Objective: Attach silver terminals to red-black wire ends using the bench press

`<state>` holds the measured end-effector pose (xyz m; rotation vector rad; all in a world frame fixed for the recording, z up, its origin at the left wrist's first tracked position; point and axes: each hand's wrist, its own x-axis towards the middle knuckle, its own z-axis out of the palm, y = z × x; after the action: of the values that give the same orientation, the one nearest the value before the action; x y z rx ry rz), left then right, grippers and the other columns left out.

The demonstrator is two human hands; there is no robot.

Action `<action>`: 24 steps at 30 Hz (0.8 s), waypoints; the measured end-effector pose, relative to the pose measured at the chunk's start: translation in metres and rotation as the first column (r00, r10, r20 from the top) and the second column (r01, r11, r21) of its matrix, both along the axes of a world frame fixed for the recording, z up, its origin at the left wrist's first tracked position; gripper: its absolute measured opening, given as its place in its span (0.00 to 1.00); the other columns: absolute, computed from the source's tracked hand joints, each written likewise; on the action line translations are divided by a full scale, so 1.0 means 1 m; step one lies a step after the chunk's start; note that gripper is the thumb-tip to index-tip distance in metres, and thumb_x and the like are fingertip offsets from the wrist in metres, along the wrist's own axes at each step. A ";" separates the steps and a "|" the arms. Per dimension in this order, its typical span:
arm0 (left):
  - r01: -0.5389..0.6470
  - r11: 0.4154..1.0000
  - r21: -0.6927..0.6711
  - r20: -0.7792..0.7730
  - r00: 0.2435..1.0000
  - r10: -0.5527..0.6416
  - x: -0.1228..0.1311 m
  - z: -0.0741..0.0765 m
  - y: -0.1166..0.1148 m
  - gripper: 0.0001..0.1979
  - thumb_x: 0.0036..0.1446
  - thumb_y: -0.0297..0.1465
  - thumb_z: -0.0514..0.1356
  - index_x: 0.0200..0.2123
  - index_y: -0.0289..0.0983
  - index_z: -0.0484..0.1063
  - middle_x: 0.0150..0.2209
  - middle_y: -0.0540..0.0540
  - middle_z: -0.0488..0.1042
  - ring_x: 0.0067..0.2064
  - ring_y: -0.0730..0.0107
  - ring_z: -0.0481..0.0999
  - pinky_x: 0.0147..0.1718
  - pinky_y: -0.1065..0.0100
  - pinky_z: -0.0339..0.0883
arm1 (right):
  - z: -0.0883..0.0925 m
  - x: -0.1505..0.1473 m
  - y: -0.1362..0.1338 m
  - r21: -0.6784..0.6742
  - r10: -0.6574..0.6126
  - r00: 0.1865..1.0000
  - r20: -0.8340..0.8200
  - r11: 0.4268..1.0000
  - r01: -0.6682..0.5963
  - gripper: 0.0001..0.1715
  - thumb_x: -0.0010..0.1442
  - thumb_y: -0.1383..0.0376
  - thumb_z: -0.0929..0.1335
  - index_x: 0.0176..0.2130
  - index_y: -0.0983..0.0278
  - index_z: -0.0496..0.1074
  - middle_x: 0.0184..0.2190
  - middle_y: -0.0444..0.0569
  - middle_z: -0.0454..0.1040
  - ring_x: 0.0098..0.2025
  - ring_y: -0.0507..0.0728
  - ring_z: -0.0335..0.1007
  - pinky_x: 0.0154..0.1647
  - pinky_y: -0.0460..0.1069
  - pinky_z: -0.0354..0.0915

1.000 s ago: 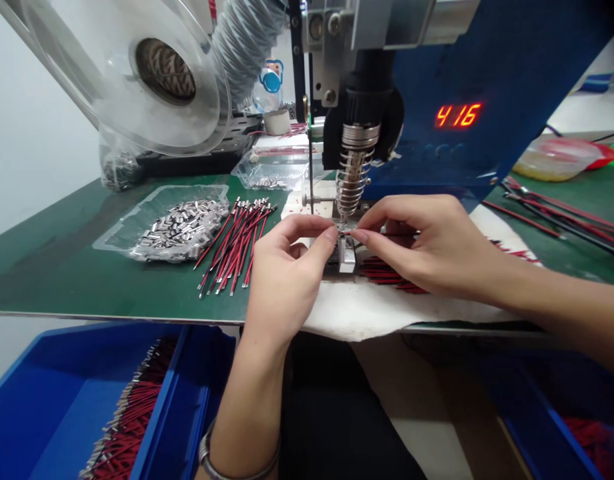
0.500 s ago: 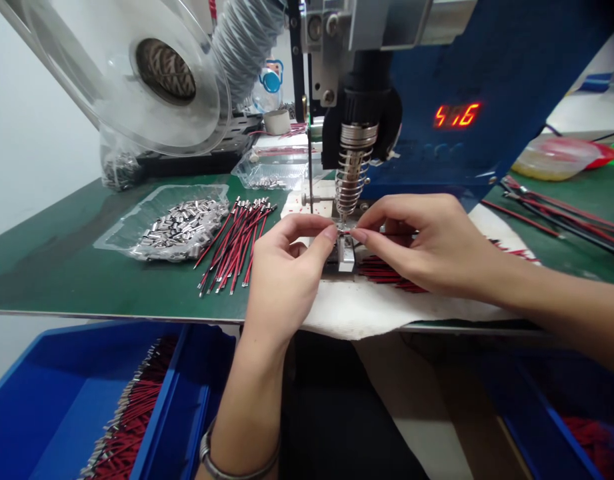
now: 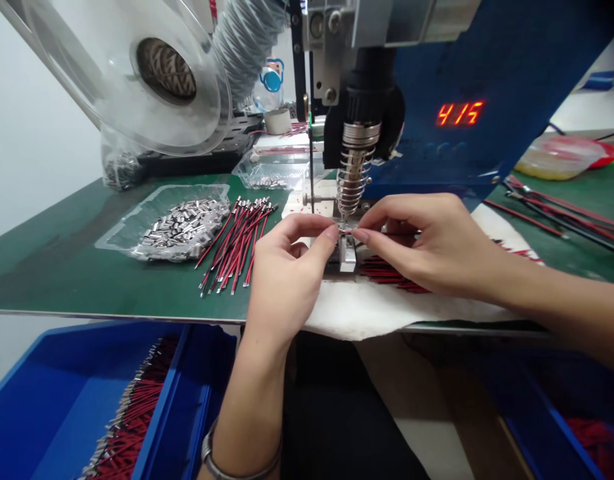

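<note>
My left hand [image 3: 291,277] is closed in a pinch just below the tip of a soldering head [image 3: 355,170] wrapped in a coil spring. What lies between its thumb and finger is too small to make out. From the other side, my right hand [image 3: 427,240] pinches a thin wire [image 3: 403,233], dark along its length with red showing near the fingertips. Both sets of fingertips nearly meet above a small metal block [image 3: 347,257]. A pile of red and black wires [image 3: 391,275] lies under my right hand on a white cloth [image 3: 367,310].
Left of my hands are wires with metal ends [image 3: 239,240] and a clear tray [image 3: 114,237] of small metal parts. A blue machine body [image 3: 437,160] stands behind. A clear fume hood [image 3: 107,73] overhangs the left. Blue bins [image 3: 61,393] sit below the table edge.
The red digits on the machine went from what looks like 516 to 415. Both hands keep the same pinch at the same spot; the whole view has shifted very slightly.
</note>
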<state>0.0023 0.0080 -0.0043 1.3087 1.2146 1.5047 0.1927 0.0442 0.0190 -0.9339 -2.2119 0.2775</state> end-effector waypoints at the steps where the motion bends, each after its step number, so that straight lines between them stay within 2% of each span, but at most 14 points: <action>1: -0.001 1.000 0.004 0.006 1.000 0.001 0.001 0.000 0.000 0.04 0.57 0.31 0.70 0.34 0.38 0.80 0.30 0.51 0.75 0.21 0.81 0.56 0.19 0.72 0.51 | 0.000 0.000 0.000 -0.002 -0.002 1.000 0.000 1.000 0.002 0.09 0.67 0.59 0.71 0.35 0.60 0.77 0.24 0.43 0.76 0.21 0.51 0.63 0.28 0.50 0.59; 4: -0.015 0.999 0.042 0.124 0.992 0.010 0.003 0.003 -0.005 0.04 0.57 0.31 0.71 0.35 0.39 0.80 0.31 0.50 0.75 0.22 0.82 0.58 0.18 0.74 0.52 | 0.001 0.000 -0.001 -0.010 -0.001 1.000 0.000 1.000 0.001 0.10 0.67 0.59 0.71 0.35 0.60 0.77 0.26 0.43 0.77 0.22 0.52 0.64 0.28 0.51 0.60; 6: -0.026 0.999 0.033 0.345 0.938 0.013 0.003 0.007 -0.011 0.02 0.58 0.27 0.70 0.34 0.39 0.79 0.31 0.51 0.73 0.22 0.83 0.58 0.17 0.77 0.52 | 0.002 0.000 -0.001 -0.013 0.001 1.000 0.001 1.000 -0.001 0.10 0.67 0.59 0.71 0.35 0.61 0.78 0.27 0.44 0.78 0.22 0.52 0.64 0.28 0.51 0.60; 7: -0.020 1.000 0.003 0.483 0.876 0.016 0.002 0.009 -0.014 0.03 0.59 0.25 0.68 0.33 0.38 0.78 0.32 0.51 0.72 0.21 0.84 0.57 0.16 0.79 0.52 | 0.002 0.000 -0.001 -0.015 -0.001 1.000 0.003 1.000 0.001 0.10 0.67 0.60 0.70 0.35 0.61 0.78 0.27 0.44 0.78 0.22 0.52 0.64 0.27 0.51 0.59; 9: 0.004 0.999 -0.040 0.709 0.704 0.026 -0.002 0.013 -0.021 0.08 0.63 0.23 0.62 0.31 0.36 0.76 0.32 0.50 0.71 0.21 0.86 0.57 0.16 0.82 0.54 | 0.002 -0.001 -0.001 -0.016 -0.005 1.000 0.006 1.000 0.006 0.10 0.67 0.60 0.70 0.35 0.61 0.78 0.25 0.44 0.77 0.21 0.52 0.63 0.26 0.51 0.59; 11: 0.023 0.999 -0.037 0.830 0.557 0.017 -0.008 0.015 -0.026 0.12 0.67 0.24 0.58 0.30 0.34 0.74 0.32 0.50 0.70 0.21 0.87 0.58 0.16 0.84 0.56 | 0.002 -0.001 0.000 -0.021 -0.008 1.000 0.005 1.000 0.008 0.11 0.68 0.59 0.70 0.35 0.61 0.78 0.24 0.44 0.76 0.21 0.52 0.62 0.26 0.51 0.59; 14: 0.065 0.998 -0.007 0.888 0.459 -0.023 -0.014 0.013 -0.032 0.13 0.70 0.25 0.55 0.30 0.33 0.71 0.32 0.49 0.69 0.22 0.87 0.61 0.17 0.83 0.59 | 0.001 -0.001 -0.001 -0.032 -0.007 1.000 -0.008 0.999 0.007 0.11 0.68 0.59 0.70 0.35 0.61 0.78 0.24 0.44 0.76 0.21 0.52 0.62 0.26 0.51 0.59; 16: 0.083 0.997 -0.007 0.896 0.442 -0.030 -0.016 0.010 -0.038 0.11 0.70 0.25 0.55 0.32 0.33 0.71 0.32 0.49 0.69 0.23 0.86 0.63 0.17 0.82 0.60 | 0.001 -0.001 -0.001 -0.035 -0.003 1.000 -0.013 0.999 0.003 0.10 0.67 0.59 0.70 0.35 0.61 0.78 0.24 0.43 0.77 0.21 0.52 0.63 0.26 0.51 0.60; 20: 0.045 0.999 -0.006 0.907 0.422 -0.014 -0.014 0.007 -0.052 0.08 0.69 0.25 0.55 0.35 0.33 0.70 0.34 0.49 0.70 0.28 0.82 0.68 0.22 0.79 0.67 | 0.001 0.000 -0.001 -0.004 0.014 1.000 -0.010 1.000 -0.014 0.08 0.67 0.61 0.71 0.36 0.61 0.78 0.28 0.44 0.79 0.23 0.52 0.66 0.26 0.50 0.60; 24: 0.067 0.998 0.015 0.919 0.393 -0.041 -0.016 0.003 -0.064 0.08 0.69 0.24 0.55 0.34 0.34 0.68 0.33 0.49 0.68 0.29 0.79 0.68 0.26 0.76 0.70 | 0.002 0.000 -0.001 0.013 0.013 1.000 -0.013 1.000 -0.013 0.08 0.66 0.62 0.71 0.35 0.61 0.78 0.27 0.44 0.79 0.22 0.52 0.66 0.26 0.50 0.60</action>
<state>-0.0134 -0.0562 -0.0010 0.2647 0.4008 1.7494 0.1923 0.0432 0.0211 -0.9089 -2.2062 0.2742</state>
